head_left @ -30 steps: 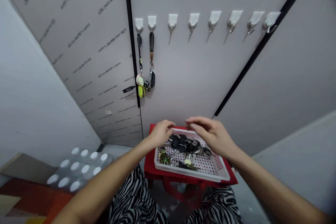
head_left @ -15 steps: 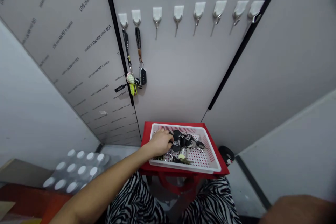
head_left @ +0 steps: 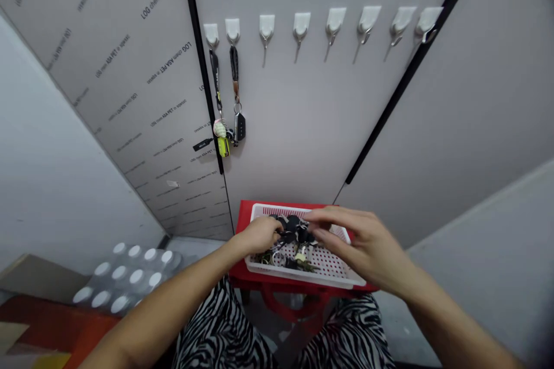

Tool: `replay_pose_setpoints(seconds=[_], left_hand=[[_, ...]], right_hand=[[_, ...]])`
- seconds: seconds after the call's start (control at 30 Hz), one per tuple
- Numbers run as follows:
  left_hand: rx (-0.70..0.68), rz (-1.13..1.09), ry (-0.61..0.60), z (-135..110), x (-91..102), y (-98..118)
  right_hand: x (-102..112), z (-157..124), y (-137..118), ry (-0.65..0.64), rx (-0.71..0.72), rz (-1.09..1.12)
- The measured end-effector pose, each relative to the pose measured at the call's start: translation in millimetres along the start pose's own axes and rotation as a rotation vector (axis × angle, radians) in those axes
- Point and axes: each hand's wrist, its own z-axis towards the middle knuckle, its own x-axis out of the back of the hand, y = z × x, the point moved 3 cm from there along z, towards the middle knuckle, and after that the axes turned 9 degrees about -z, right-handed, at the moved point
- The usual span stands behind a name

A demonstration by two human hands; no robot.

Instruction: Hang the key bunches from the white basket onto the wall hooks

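Observation:
A white plastic basket (head_left: 303, 282) holds several keys (head_left: 298, 230) with black heads, metal rings and straps, along with a small pale yellow tag (head_left: 300, 256). Inside its left part, my left hand (head_left: 261, 234) has its fingers curled around some black keys; the fingertips are partly hidden. My right hand (head_left: 361, 237) hovers over the basket's right side, fingers stretched toward the heap, thumb apart, holding nothing that I can see. It covers the basket's right end.
A red stool-like surface (head_left: 246, 210) carries the basket. White hooks (head_left: 302, 24) line the grey panel above; the two leftmost bear hanging key sets, one with a black car key (head_left: 239, 126). Shrink-wrapped bottles (head_left: 119, 275) stand at lower left.
My right hand has come in from the lower right corner to above the basket. My left hand has shifted slightly left among the keys. The view has tilted a little.

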Motion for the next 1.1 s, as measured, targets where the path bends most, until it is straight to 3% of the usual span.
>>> replay_pose_setpoints(seconds=[0.1, 0.27, 0.43, 0.67, 0.87, 1.1], left_hand=[[0.002, -0.073, -0.005, 4, 4.4, -1], [0.046, -0.129, -0.008, 10, 6.4, -5], [0.074, -0.164, -0.021, 14, 7.2, -7], [0.084, -0.186, 0.025, 17, 6.6, -11], [0.108, -0.288, 0.093, 16, 7.5, -16], [0.103, -0.706, 0.245, 14, 21.7, -16]], right_hand=[[-42, 13, 29, -0.141, -0.105, -0.068], [-88, 3, 54, -0.311, -0.010, -0.348], [-105, 8, 48, -0.416, 0.057, -0.656], [-114, 13, 44, -0.396, 0.099, -0.817], [-109, 14, 50, -0.381, -0.002, -0.578], [-84, 25, 55, -0.127, -0.290, 0.128]])
